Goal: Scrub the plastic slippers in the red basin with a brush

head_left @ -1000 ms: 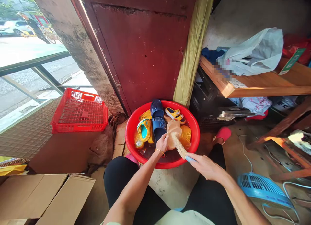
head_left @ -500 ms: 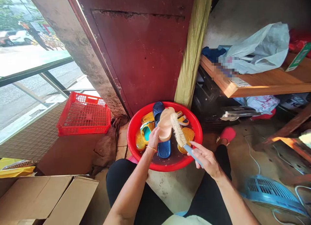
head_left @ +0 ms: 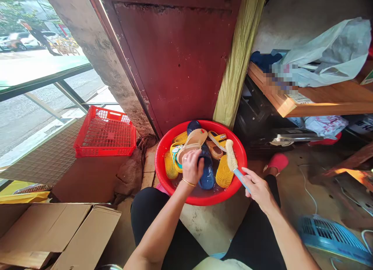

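A red basin (head_left: 201, 201) between my knees holds water and several slippers. My left hand (head_left: 191, 168) is in the basin with its fingers curled at the strap of a blue slipper (head_left: 207, 176); its fingertips are partly hidden. Just beyond that hand a beige flip-flop (head_left: 196, 137) lies strap side up, on top of a yellow and teal slipper (head_left: 175, 155). My right hand (head_left: 256, 187) grips the blue handle of a scrub brush (head_left: 231, 155). The brush's pale bristles are over the basin's right side, near a yellow slipper (head_left: 224, 173).
A red plastic crate (head_left: 106, 136) stands left of the basin, with cardboard boxes (head_left: 43, 227) nearer me. A maroon door (head_left: 175, 68) rises behind the basin. On the right are a wooden table (head_left: 317, 107) and a blue fan (head_left: 329, 235) on the floor.
My left hand has let go of the beige flip-flop, which now lies further left with its strap up. The hand has moved to the blue slipper. The brush has shifted right, away from the flip-flop.
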